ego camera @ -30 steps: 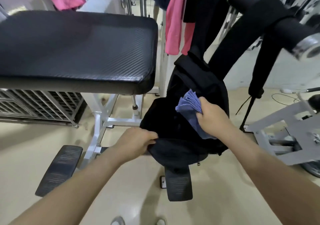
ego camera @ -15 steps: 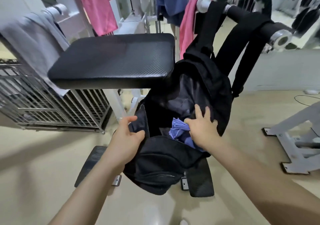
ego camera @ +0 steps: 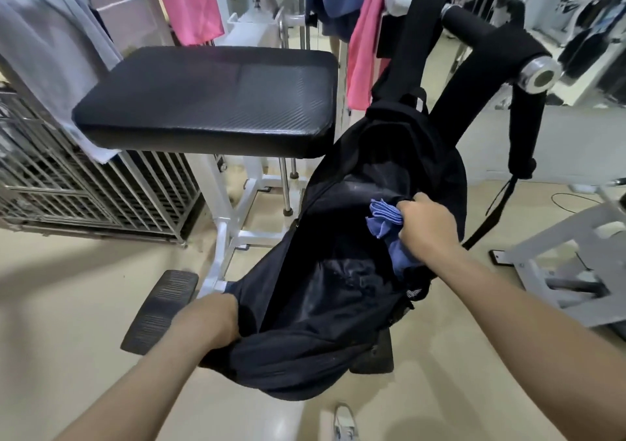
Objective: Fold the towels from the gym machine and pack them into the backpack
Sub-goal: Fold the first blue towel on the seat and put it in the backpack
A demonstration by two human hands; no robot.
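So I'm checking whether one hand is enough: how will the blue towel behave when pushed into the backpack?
Probably floppy: the blue towel bunches into loose folds where the right hand grips it. Likely light, since one hand carries it. It may unfold when pushed, so the left hand holding the backpack open helps.

padded bar [ego camera: 481,28] at upper right carries the backpack [ego camera: 305,356] by its straps; 1 pink towel [ego camera: 364,54] drapes over its top-centre end.

Single head-worn wide-angle view, looking forward and down, close above the backpack [ego camera: 305,356]
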